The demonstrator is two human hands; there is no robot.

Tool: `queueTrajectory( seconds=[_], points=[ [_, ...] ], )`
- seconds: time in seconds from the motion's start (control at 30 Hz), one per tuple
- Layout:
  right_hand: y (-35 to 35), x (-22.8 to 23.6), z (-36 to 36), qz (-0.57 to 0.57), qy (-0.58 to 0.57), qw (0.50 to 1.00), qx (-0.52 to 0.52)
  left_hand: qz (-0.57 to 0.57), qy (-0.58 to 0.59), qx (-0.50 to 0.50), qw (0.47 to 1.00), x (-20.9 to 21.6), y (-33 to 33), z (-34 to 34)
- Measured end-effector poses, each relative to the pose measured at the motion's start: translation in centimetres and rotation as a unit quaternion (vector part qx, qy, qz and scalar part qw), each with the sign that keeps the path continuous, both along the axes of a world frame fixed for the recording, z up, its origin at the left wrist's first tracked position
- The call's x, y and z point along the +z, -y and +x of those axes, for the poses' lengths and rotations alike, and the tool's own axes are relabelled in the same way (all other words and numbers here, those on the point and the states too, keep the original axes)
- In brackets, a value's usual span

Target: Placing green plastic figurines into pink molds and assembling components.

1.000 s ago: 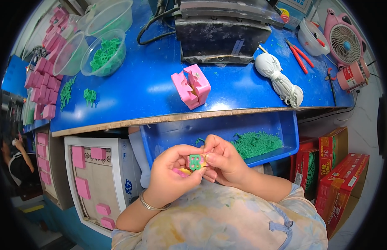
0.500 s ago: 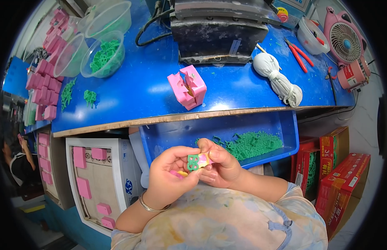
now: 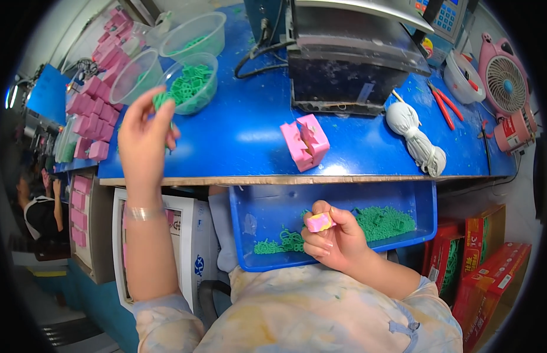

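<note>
While sitting low at a blue workbench (image 3: 238, 135), the person is pinching a small pink-and-yellow block (image 3: 319, 222) in the closed right hand (image 3: 332, 238), just over a blue tray (image 3: 273, 203) littered with green plastic pieces (image 3: 382, 219). Farther out, the left hand (image 3: 143, 138) is gripping a green piece (image 3: 163, 97) beside a clear bowl (image 3: 191, 88) of them. A split pink mould (image 3: 305, 141) and a dark machine (image 3: 353, 65) are standing beyond

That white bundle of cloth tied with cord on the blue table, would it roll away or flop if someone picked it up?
The white cloth bundle probably would not roll far: its shape is lumpy and uneven. It looks soft, so it would likely sag somewhat when lifted. The cord wound around it suggests it stays together, and it seems light.
</note>
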State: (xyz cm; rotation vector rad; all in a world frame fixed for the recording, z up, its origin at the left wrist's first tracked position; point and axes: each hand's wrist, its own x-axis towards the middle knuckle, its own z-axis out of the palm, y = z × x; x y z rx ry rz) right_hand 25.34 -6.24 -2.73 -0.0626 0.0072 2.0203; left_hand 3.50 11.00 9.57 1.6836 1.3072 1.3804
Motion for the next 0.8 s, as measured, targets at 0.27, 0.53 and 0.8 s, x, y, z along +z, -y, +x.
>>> queueTrajectory(
  seconds=[0.27,0.53,0.8],
  points=[
    [0.6,0.4,0.8,0.023,0.137,0.989,-0.046,-0.130,0.363,-0.093,0.918,0.1,1.0,-2.0],
    [-0.4,3.9,0.6,0.096,0.346,0.933,-0.023,-0.399,0.526,-0.247,0.709,-4.5,10.8,1.3],
    [-0.2,5.1,-0.4,0.118,0.374,0.919,-0.043,-0.349,0.477,-0.362,0.721,-5.9,12.2,2.7]
  ],
)
